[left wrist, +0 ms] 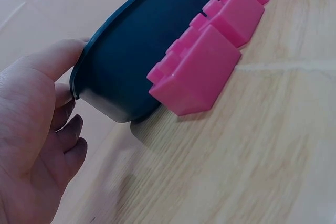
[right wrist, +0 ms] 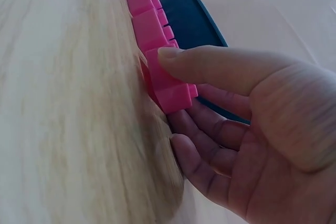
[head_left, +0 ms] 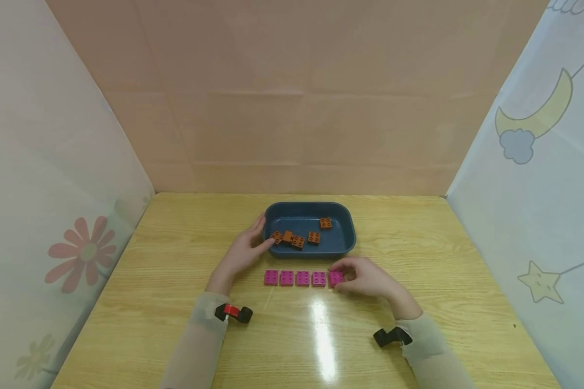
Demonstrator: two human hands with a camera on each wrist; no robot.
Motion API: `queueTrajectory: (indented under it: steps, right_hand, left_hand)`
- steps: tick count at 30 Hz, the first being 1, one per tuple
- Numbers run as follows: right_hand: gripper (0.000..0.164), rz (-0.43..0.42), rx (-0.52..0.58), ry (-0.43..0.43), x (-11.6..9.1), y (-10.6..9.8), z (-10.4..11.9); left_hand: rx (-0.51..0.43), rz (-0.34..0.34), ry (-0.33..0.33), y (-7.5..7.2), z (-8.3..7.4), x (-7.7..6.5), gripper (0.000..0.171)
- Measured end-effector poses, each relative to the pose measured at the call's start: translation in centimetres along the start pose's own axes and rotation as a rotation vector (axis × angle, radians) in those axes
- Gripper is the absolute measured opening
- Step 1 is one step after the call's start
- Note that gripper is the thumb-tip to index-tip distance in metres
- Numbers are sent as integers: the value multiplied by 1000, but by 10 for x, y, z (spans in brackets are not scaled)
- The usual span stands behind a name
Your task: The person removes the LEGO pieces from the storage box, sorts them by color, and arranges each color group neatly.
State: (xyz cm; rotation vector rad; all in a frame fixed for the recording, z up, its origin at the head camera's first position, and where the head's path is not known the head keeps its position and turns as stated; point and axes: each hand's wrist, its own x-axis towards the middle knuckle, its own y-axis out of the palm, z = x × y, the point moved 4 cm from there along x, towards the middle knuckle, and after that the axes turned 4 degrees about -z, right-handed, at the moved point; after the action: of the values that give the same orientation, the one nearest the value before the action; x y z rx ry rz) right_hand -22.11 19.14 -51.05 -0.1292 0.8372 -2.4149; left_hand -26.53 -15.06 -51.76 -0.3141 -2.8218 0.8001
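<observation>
Several pink toy building bricks [head_left: 303,279] stand in a straight row on the table, studs up. At the row's right end, my right hand [head_left: 368,277] pinches the last pink brick [right wrist: 170,90] between thumb and fingers. That brick looks slightly tilted in the right wrist view, one edge off the table. Behind the row is a dark blue tray [head_left: 316,254] with rounded corners. My left hand [head_left: 240,253] grips its left end, the thumb over the rim and the fingers along the outer wall. Several orange bricks [head_left: 313,238] lie loose inside the tray.
The wooden table [head_left: 175,237] bears the tray and the row. A plain beige backdrop [head_left: 302,124] rises behind it. Patterned white sheets [head_left: 530,216] flank both sides. Each sleeve carries a black wrist mount [head_left: 393,336].
</observation>
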Motion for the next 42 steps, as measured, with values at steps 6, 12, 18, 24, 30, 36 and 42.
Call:
queueTrajectory:
  steps: [6,12,18,24,30,36,42]
  right_hand:
    - [40,-17,-48,-10,2,3,-1]
    - [40,-28,-81,-16,1,5,-1]
    - [43,-24,-67,-7,0,4,-1]
    - [40,-27,-70,-12,-1,4,0]
    - [40,-28,-67,-2,-1,5,-1]
    - [43,-22,-61,-2,-1,4,-2]
    - [48,-7,-58,-11,-1,2,4]
  left_hand:
    - [6,1,6,0,0,1,78]
    - [38,2,23,0,-1,1,80]
    - [36,4,40,0,-2,1,82]
    - [35,3,29,0,-2,1,81]
    - [37,3,27,1,-3,0,79]
    - [39,8,21,0,-1,1,80]
    - [45,18,8,-2,0,1,80]
